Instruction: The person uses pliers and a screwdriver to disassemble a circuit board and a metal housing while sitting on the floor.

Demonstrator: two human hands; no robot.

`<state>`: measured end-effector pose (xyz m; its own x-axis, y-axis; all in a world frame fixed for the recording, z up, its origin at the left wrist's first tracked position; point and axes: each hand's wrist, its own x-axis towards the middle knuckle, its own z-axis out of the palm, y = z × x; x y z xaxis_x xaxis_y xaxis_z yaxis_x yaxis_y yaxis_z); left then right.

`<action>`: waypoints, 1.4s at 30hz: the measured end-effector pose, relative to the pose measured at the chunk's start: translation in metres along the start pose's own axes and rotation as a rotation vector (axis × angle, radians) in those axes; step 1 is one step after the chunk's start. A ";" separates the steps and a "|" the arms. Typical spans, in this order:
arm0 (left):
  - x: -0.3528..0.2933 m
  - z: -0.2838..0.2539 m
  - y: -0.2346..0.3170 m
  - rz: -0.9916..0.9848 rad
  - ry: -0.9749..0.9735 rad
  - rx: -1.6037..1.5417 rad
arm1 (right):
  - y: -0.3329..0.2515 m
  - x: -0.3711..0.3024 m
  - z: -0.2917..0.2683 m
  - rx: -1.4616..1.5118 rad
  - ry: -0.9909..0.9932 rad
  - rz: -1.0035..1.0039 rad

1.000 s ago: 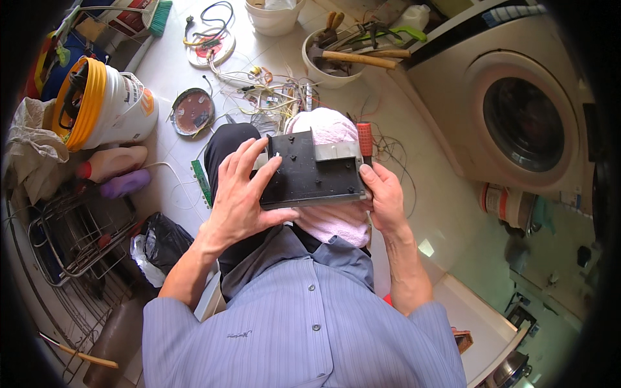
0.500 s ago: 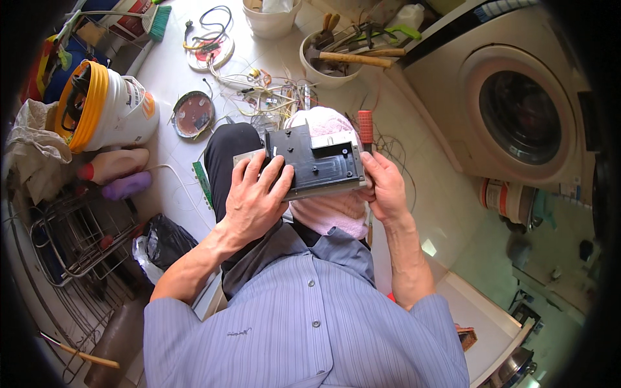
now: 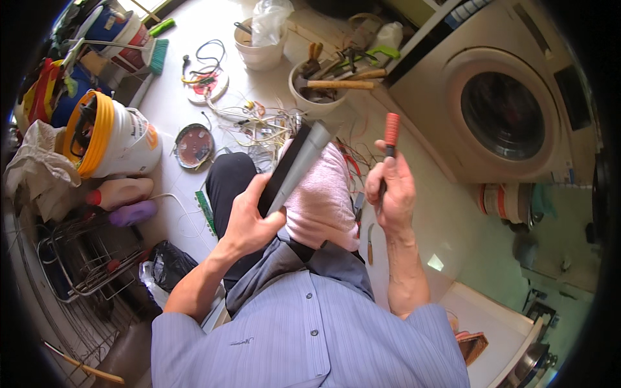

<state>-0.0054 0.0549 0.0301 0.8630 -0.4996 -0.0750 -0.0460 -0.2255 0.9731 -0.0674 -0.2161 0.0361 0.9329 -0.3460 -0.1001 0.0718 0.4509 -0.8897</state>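
My left hand (image 3: pixel 249 223) grips a black and grey plastic casing (image 3: pixel 301 165) by its near end, thumb on the grey side. The casing is tilted on edge, its far end raised over a pink towel (image 3: pixel 317 210) on my right thigh. To the right, my right hand (image 3: pixel 396 197) is closed round the dark shaft of a red-handled screwdriver (image 3: pixel 392 128). Its handle points up and away; the tip is hidden by my fingers. Screwdriver and casing are apart.
Tangled wires (image 3: pixel 262 129) lie on the floor ahead, beside a bucket of tools (image 3: pixel 301 103) with a hammer across it. A green circuit board (image 3: pixel 206 213) and a yellow-rimmed bucket (image 3: pixel 132 145) are at left. A small knife (image 3: pixel 370 249) lies right of my leg.
The casing has turned from lying flat to standing on edge, now in my left hand only. My right hand has moved off it, rightward, with the screwdriver.
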 end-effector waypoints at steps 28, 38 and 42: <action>0.036 -0.031 -0.086 -0.655 -0.448 -0.693 | -0.002 0.007 0.009 -0.089 -0.080 -0.117; 0.072 -0.065 -0.041 -0.299 -0.726 0.443 | -0.008 -0.004 0.025 -0.581 0.140 -0.239; 0.067 -0.060 -0.030 -0.101 -0.592 0.578 | -0.011 -0.006 0.031 -0.618 0.133 -0.268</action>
<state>0.0841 0.0782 0.0091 0.4767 -0.7749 -0.4151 -0.3729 -0.6058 0.7028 -0.0629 -0.1937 0.0602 0.8568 -0.4963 0.1397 0.0424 -0.2023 -0.9784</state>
